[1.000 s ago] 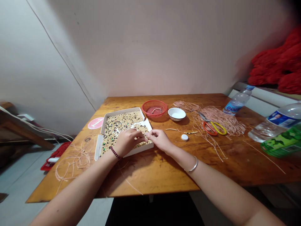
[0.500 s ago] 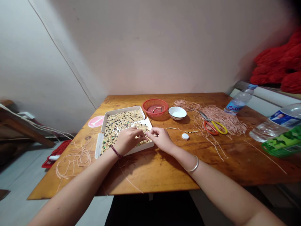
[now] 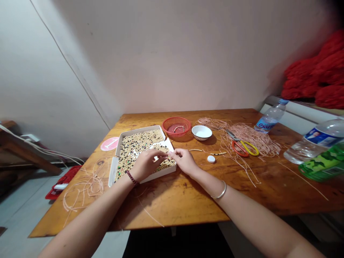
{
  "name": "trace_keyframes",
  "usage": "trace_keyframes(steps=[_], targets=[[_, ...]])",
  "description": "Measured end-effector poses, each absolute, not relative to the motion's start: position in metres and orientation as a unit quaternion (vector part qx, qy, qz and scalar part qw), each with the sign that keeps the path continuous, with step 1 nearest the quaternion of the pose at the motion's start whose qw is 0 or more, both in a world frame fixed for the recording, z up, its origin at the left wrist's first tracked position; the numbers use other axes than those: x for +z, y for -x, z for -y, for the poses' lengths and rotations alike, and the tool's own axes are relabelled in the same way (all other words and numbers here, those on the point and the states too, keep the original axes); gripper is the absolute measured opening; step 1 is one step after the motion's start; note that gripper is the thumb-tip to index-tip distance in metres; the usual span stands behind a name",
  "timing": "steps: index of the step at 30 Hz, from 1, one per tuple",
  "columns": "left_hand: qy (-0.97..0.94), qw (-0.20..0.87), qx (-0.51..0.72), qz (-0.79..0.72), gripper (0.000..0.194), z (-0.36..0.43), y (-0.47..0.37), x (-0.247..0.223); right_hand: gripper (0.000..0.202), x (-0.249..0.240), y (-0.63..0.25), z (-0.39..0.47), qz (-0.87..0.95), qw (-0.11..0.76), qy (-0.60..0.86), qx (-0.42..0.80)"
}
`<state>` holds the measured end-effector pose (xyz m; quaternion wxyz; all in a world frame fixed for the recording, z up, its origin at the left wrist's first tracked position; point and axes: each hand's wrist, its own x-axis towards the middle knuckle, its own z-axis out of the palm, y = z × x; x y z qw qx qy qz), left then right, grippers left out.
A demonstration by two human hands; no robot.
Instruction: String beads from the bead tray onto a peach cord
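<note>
My left hand (image 3: 148,162) is over the front right part of a shallow white cardboard box (image 3: 113,172) filled with small beads (image 3: 142,138), mostly cream, with dark and green ones among them. Its thumb and fingers come together in a pinch. At the box's right edge, my right hand (image 3: 185,162) is pinched too, its fingertips almost meeting the left ones. Whatever lies between the fingertips is too small to make out. Just beyond the right hand, short strings of beads (image 3: 196,150) rest on the wooden table (image 3: 188,204).
Behind are a red basket (image 3: 164,125) holding a beaded string and a white bowl (image 3: 201,133). A white cap (image 3: 211,159), scissors (image 3: 243,147), pink cord (image 3: 262,138) and several bottles (image 3: 309,147) lie to the right. Loose cord (image 3: 92,182) and a round pink label (image 3: 109,144) are left.
The view has shifted slightly, so the table sits a little lower. Both hands stay together above the box's right side, still pinched, with only small finger movement.
</note>
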<state>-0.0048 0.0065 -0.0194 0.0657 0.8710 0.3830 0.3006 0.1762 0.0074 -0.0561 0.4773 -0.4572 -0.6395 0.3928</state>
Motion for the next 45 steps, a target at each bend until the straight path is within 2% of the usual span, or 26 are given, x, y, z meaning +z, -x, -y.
trace_keyframes(steps=[10, 22, 27, 36, 45], targets=[[-0.873, 0.075, 0.299, -0.377, 0.021, -0.004, 0.004, -0.015, 0.049, -0.054, -0.177, -0.007, 0.607, 0.489, 0.455, 0.431], [-0.876, 0.081, 0.294, -0.373, 0.021, -0.001, 0.002, -0.016, 0.047, -0.044, -0.173, -0.002, 0.511, 0.491, 0.417, 0.570], [-0.859, 0.094, 0.321, -0.388, 0.020, -0.001, 0.001, -0.014, 0.043, -0.044, -0.173, -0.003, 0.464, 0.473, 0.418, 0.621], [-0.784, 0.083, 0.408, -0.461, 0.025, -0.003, 0.006, -0.009, 0.030, -0.048, -0.182, -0.012, 0.296, 0.496, 0.394, 0.715], [-0.758, 0.164, 0.451, -0.442, 0.022, -0.003, 0.003, -0.010, 0.024, -0.048, -0.184, -0.013, 0.304, 0.489, 0.364, 0.732]])
